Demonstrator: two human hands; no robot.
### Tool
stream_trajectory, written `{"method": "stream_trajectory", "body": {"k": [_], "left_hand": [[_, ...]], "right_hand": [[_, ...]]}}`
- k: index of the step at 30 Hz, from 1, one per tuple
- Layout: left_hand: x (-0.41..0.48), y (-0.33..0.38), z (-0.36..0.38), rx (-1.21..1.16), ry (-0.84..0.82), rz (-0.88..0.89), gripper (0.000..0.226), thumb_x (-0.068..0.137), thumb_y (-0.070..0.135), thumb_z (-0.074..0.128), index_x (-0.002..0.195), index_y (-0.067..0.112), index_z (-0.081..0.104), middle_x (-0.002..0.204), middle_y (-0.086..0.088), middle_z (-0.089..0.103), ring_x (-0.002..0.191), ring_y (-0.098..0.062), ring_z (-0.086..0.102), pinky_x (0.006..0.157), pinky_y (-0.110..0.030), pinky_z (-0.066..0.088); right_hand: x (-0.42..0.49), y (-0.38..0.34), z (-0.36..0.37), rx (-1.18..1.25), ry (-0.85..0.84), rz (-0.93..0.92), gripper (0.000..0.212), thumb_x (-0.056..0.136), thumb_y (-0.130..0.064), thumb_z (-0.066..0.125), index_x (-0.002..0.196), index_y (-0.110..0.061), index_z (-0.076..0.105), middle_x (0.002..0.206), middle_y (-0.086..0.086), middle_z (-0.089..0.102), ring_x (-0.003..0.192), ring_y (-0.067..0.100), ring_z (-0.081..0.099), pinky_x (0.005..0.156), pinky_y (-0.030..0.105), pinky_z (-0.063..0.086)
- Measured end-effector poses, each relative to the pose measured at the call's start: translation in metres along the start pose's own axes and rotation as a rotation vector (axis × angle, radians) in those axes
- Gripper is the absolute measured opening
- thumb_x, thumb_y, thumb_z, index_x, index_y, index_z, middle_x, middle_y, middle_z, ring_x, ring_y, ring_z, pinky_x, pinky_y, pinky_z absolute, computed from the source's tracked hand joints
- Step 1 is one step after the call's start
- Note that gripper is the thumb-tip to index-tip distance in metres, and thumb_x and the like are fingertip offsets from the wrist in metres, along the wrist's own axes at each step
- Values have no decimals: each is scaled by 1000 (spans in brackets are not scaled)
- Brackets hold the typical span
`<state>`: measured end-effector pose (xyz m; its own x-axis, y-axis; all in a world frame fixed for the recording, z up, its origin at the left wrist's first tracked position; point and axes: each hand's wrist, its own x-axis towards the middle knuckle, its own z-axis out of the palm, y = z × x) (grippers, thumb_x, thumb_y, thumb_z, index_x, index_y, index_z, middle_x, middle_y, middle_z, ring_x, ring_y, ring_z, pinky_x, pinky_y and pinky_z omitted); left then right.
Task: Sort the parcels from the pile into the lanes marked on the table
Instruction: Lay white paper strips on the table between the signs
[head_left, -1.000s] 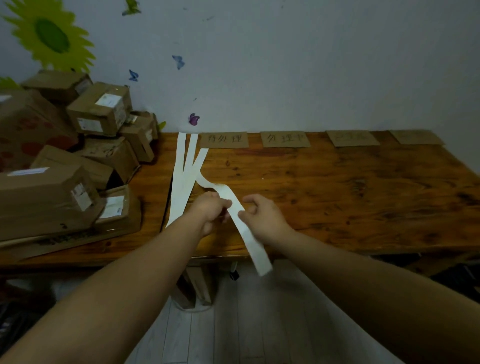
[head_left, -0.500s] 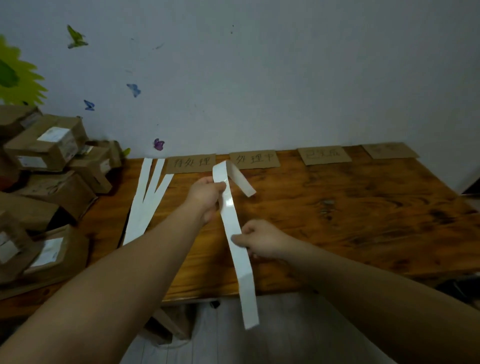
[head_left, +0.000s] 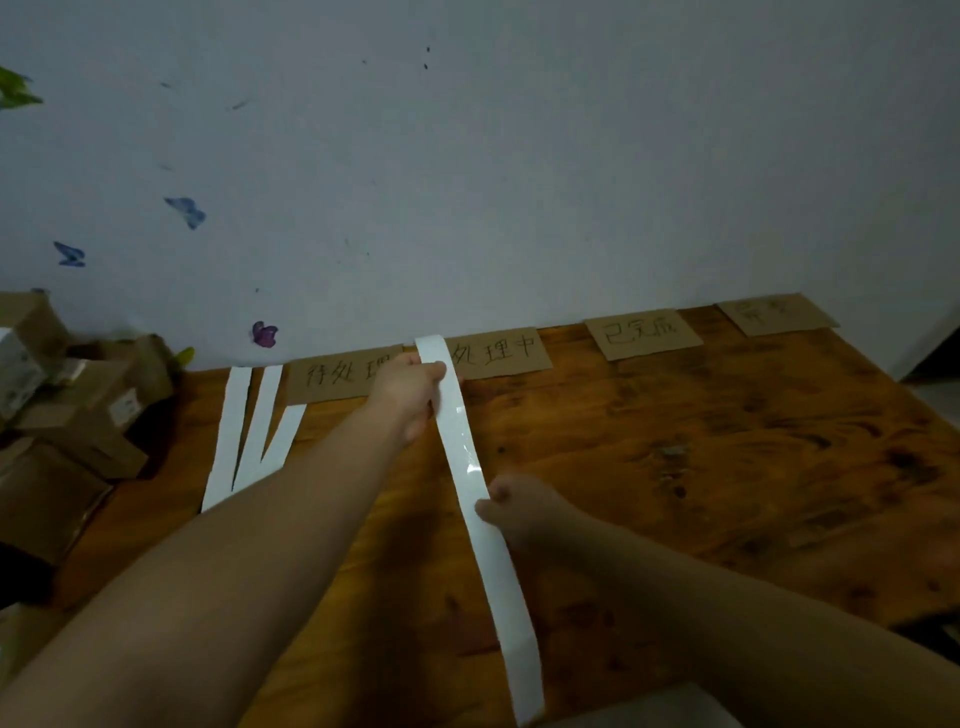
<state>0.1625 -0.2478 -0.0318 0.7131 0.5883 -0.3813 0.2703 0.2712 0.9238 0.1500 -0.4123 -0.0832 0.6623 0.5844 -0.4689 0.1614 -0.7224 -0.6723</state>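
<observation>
White strip (head_left: 460, 447) spans desk (head_left: 675, 467).
Left hand (head_left: 410, 384) grips its far-edge end; right hand (head_left: 511, 506) pinches it midway.

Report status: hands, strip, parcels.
Left hand grips white strip at far end; right hand pinches it midway. Strip runs between first two label cards. Parcels piled left, none in hand.

parcels (head_left: 67, 415): cut off by left edge | rightmost label (head_left: 776, 314): writing unreadable
</observation>
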Motion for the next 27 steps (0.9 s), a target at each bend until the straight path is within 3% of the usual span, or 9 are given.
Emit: {"method": "stream_trajectory", "body": {"k": [2,4,7,11,15,18,21,23,27], "left_hand": [[34,7,-9,41,-11,7,30,94,5,52,124,5,51,107,-12,60,95,-27,61,84,-43,54],[67,10,-15,122,-40,30,29,93,3,51,122,5,54,114,-13,61,100,-29,61,91,-45,52],[110,-2,-21,289,-57,69,35,93,2,50,127,6,52,120,-8,60,104,-27,59,90,-38,52],[149,-32,-23,497,-55,67,43,92,1,53,134,6,47,132,-13,54,116,-30,55,84,-31,47],[171,-69,-26,685,-87,42,61,85,7,65,140,13,38,138,-11,49,123,-31,50,95,-40,48],[169,-93,-25,1071,-195,124,74,86,29,66,148,16,28,152,-9,30,136,-30,35,109,-44,35],[163,-106,-27,1467,-384,226,77,89,50,55,150,17,21,159,-6,11,144,-30,15,115,-44,20],[162,-114,-31,1610,-457,224,79,89,55,49,151,19,16,160,-5,4,146,-30,3,116,-50,12],[162,-127,-35,1679,-454,242,81,89,54,49,151,22,9,160,-3,-1,146,-29,-5,116,-54,6]], "right_hand": [[22,1,5,-17,21,47,15,100,-26,50,87,-19,52,79,-3,49,66,4,45,59,13,39],[43,-3,10,-1,33,66,17,100,-25,48,113,-17,56,105,0,59,86,8,55,70,16,44],[65,-9,21,29,28,125,34,101,-22,48,134,-15,47,133,3,52,116,17,54,85,24,47],[88,-8,37,41,-6,162,47,99,-19,51,144,-18,36,143,3,46,127,21,50,101,34,46],[106,-3,40,78,17,188,57,97,-16,53,147,-23,28,143,5,45,125,25,52,98,38,49],[116,8,44,77,36,181,57,97,-15,54,147,-25,27,139,4,49,119,24,56,90,35,51],[125,20,51,-12,25,152,55,97,-17,53,145,-28,29,113,-1,58,88,15,63,69,24,54],[126,25,54,-141,-3,102,52,98,-18,53,144,-28,32,107,-3,55,82,12,60,70,23,54],[119,38,61,-635,-112,-112,51,100,-30,45,148,-24,28,155,8,24,140,29,27,112,46,30]]}}
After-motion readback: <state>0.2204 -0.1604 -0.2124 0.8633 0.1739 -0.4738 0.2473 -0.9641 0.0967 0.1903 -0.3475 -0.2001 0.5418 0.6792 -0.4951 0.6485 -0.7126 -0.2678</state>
